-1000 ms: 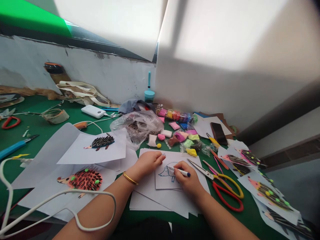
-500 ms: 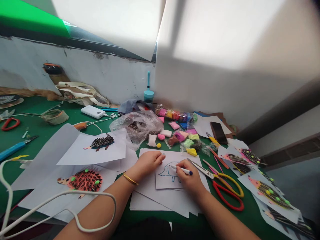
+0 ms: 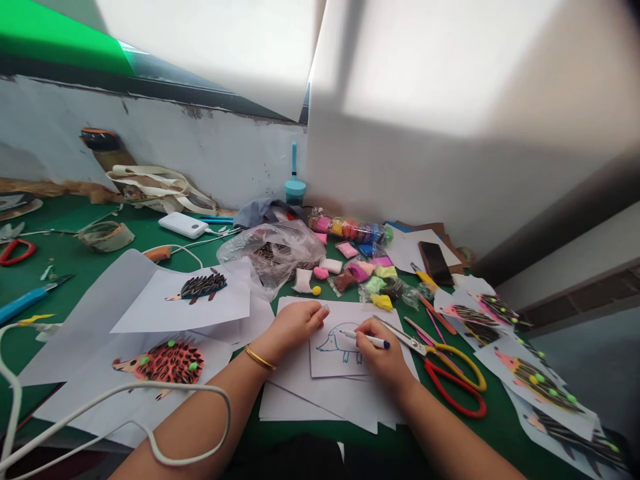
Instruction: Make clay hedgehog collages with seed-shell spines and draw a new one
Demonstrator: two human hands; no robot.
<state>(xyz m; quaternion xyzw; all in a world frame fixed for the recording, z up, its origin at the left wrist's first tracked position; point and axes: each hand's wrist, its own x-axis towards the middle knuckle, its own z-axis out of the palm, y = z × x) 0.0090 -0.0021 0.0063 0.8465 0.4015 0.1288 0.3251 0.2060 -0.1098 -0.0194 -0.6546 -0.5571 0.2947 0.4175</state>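
Note:
My right hand [image 3: 379,348] grips a white marker [image 3: 367,339] with a dark blue end; its tip is over the drawing. A blue outline of a hedgehog [image 3: 345,341], with snout, eye and legs, is on a small white sheet [image 3: 327,367]. This sheet lies on larger white papers [image 3: 300,403]. At the small sheet's upper left rests my left hand [image 3: 300,325], its fingers curled together; whether something is between them is too small to tell. A gold bangle [image 3: 260,359] circles the left wrist.
Red- and yellow-handled scissors [image 3: 453,370] lie right of the papers. Behind are colored clay packets [image 3: 373,273] and a plastic bag of seeds [image 3: 273,253]. Hedgehog pictures [image 3: 167,360] lie left, others [image 3: 537,383] right. A white cable [image 3: 115,393] loops over the left forearm.
My right hand has shifted slightly right with the marker, which now lies flatter. The left hand has stayed in place. The view has shifted a little.

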